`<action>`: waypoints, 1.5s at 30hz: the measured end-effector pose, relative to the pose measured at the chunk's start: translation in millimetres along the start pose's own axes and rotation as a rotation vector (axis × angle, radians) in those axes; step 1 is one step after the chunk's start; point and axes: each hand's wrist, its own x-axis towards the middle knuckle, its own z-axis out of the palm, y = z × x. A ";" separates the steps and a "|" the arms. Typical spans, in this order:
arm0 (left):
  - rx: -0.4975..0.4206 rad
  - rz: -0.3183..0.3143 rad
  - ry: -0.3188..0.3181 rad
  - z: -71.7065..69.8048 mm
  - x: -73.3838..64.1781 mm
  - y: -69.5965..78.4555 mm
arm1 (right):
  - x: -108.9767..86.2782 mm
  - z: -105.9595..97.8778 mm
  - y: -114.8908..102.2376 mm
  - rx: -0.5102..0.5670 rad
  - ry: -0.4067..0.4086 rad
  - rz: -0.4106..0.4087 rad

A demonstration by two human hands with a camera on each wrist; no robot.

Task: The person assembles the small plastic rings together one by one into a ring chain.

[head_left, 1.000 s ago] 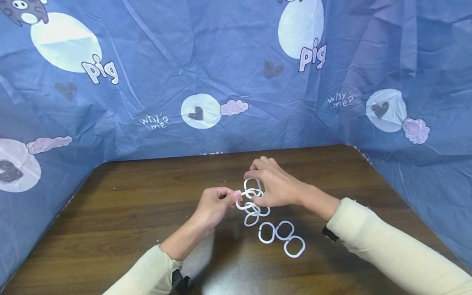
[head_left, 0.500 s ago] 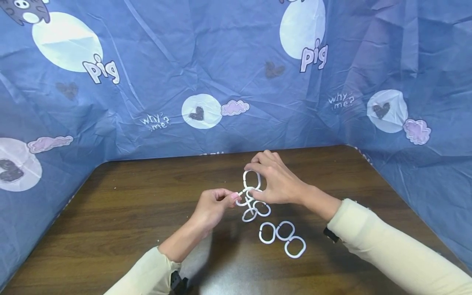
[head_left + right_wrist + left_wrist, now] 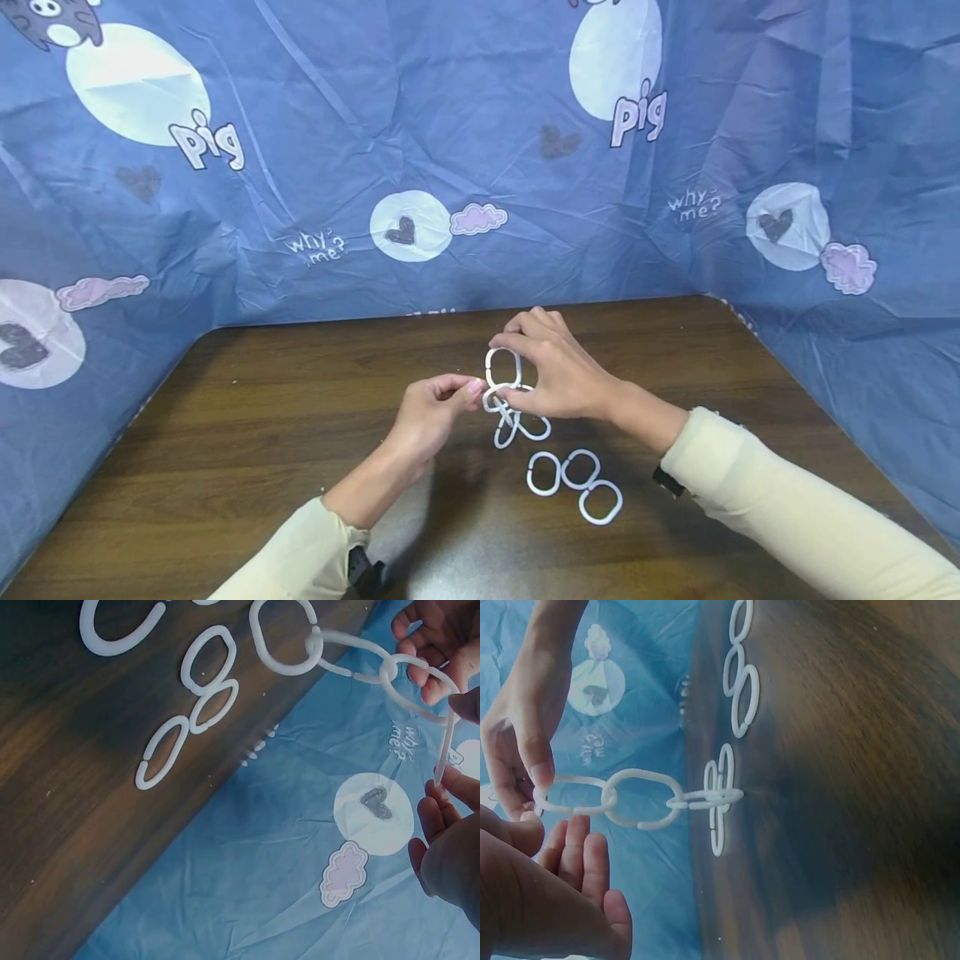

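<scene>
My right hand [image 3: 566, 375] pinches a white plastic chain link [image 3: 488, 367] by its ends, thumb below and forefinger on top, close over the table. More links hang from it as a short chain [image 3: 679, 796], its lower links bunched near the tabletop. My left hand [image 3: 431, 417] has thumb and forefinger together right at the chain's left side, the other fingers loosely extended in the left wrist view. Whether these fingertips grip a link, I cannot tell. In the right wrist view the held link stands edge-on between right thumb and fingers.
Three more white links [image 3: 589, 486] lie close together on the dark wooden table [image 3: 300, 433], nearer me and right of the chain. A blue printed cloth [image 3: 450, 142] rises behind the table and along both sides. Black straps show at both wrists.
The right hand has lifted slightly with its link, then shifted a little left. The link at the left fingertips has turned to show its oval. The three loose links have stayed put.
</scene>
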 end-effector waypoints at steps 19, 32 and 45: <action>-0.084 -0.037 -0.022 3.6 2.3 -0.2 | -2.9 8.2 -4.0 0.029 0.010 0.001; -0.101 -0.022 0.021 6.9 3.1 0.8 | -3.0 6.1 -7.0 0.031 0.035 0.033; -0.142 -0.007 0.078 1.3 2.7 2.5 | -4.5 -7.4 3.9 0.104 0.021 0.165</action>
